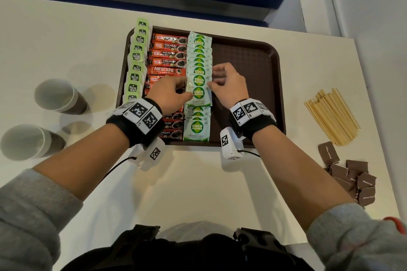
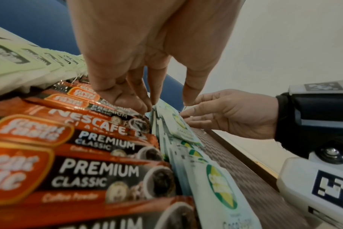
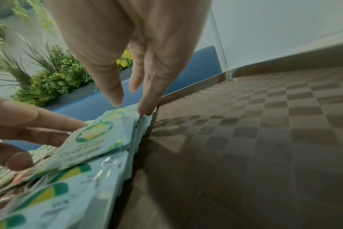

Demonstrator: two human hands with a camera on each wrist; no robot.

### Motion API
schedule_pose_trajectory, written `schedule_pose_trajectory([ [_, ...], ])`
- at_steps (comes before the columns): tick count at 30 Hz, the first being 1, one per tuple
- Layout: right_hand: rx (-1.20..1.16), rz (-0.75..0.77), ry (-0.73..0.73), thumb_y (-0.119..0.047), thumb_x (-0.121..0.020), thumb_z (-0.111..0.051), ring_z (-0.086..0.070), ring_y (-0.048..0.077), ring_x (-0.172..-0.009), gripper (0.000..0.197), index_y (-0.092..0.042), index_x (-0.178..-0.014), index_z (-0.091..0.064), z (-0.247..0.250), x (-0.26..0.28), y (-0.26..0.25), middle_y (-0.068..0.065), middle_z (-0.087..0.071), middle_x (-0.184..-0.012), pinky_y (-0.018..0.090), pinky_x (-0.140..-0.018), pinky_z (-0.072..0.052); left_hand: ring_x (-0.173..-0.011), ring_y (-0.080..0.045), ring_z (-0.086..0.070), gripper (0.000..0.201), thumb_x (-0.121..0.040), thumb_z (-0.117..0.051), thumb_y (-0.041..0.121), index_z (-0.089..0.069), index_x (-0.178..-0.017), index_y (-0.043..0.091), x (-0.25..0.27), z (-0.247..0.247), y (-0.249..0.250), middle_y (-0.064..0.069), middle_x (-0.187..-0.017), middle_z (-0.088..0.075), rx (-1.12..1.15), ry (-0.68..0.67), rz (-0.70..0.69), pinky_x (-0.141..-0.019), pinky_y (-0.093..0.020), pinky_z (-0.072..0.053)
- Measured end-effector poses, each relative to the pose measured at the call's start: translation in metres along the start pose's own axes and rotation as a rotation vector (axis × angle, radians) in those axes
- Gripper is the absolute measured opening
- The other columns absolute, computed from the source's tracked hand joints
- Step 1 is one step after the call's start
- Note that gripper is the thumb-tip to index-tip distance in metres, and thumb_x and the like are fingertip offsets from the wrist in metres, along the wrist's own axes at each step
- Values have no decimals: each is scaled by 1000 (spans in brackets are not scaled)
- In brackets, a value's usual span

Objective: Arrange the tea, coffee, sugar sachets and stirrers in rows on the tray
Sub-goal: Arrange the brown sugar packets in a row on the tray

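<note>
A brown tray (image 1: 246, 55) sits at the middle of the white table (image 1: 66, 35), toward its far edge, and holds three overlapping rows along its left half. Along the tray's left rim runs a row of green tea bags (image 1: 136, 66), the farthest ones lapping over the far left corner. Just beside them lies a row of orange coffee sachets (image 1: 167, 54), and next to that, near the tray's middle, a row of pale green coco sugar sachets (image 1: 199, 61) reaching from the far rim to the near rim. The right half of the tray shows only its checkered floor. The left hand (image 1: 170, 92) rests over the coffee row, its fingertips (image 2: 145, 106) pressed against the left edge of the sugar row; the right hand (image 1: 228, 82) faces it with fingers bent, fingertips (image 3: 147, 110) touching the row's right edge, so the two hands flank the sachets narrowly without lifting any. Off the tray, near the table's right edge, a bundle of wooden stirrers (image 1: 332, 114) lies loose, and a heap of brown sugar sachets (image 1: 352, 180) sits toward the near right corner. Two paper cups (image 1: 57, 97) stand by the table's left edge.
</note>
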State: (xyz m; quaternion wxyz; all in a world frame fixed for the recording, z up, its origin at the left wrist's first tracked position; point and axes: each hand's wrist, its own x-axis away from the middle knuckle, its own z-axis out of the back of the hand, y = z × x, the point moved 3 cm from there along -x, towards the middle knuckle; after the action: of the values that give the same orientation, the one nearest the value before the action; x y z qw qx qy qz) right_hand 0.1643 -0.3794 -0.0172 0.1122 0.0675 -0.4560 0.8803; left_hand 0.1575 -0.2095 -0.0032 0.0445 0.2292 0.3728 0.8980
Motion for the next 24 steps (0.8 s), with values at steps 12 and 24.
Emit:
schedule_pose_trajectory([
  [12,114,-51,215,-16,-82,-69,-58,10,-87,22,-16,-103,-63,75,71,43,-1,-64,-101,20,-81,-46,-81,-9,-53,41,-80,-73,25,-56,-117,24,23,-54,68,7,-99,-57,69,-24,-200,-64,-15,-37],
  [24,310,-422,157,-31,-67,-82,-43,21,-120,66,-21,-124,-50,213,177,174,6,-41,-129,37,-103,-39,-86,-12,-57,52,-78,-75,29,-51,-124,24,63,-216,173,4,-109,-57,-83,-356,-313,-76,-24,-43],
])
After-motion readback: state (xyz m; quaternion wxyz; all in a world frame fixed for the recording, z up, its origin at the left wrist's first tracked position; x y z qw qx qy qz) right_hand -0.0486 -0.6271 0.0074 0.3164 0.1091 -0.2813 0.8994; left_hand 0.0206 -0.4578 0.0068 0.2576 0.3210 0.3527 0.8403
